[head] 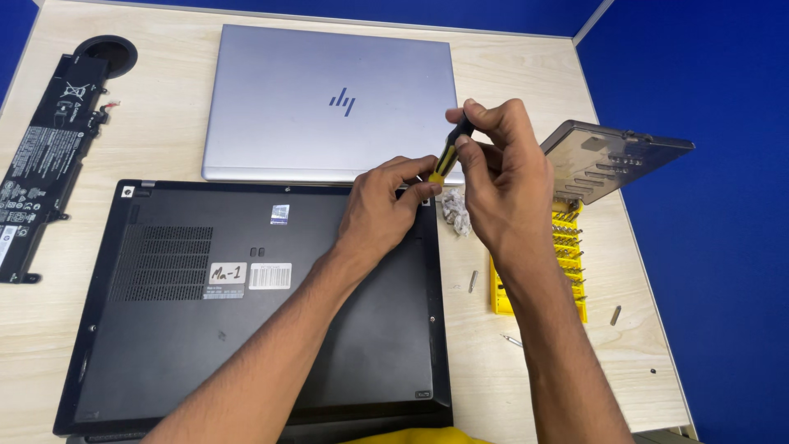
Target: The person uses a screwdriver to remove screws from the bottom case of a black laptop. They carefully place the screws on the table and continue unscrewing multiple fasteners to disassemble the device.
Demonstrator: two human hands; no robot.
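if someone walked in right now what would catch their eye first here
Mid-desk, the left hand and right hand grip a yellow-and-black screwdriver, its tip at the top right corner of a black laptop lying underside up. Behind it lies a closed silver laptop; a long black battery pack sits far left, and an open yellow bit case sits right.

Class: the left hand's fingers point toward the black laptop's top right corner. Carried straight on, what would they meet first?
Probably the crumpled grey wad just past that corner; the left hand points rightward along the black laptop, though depth is uncertain.
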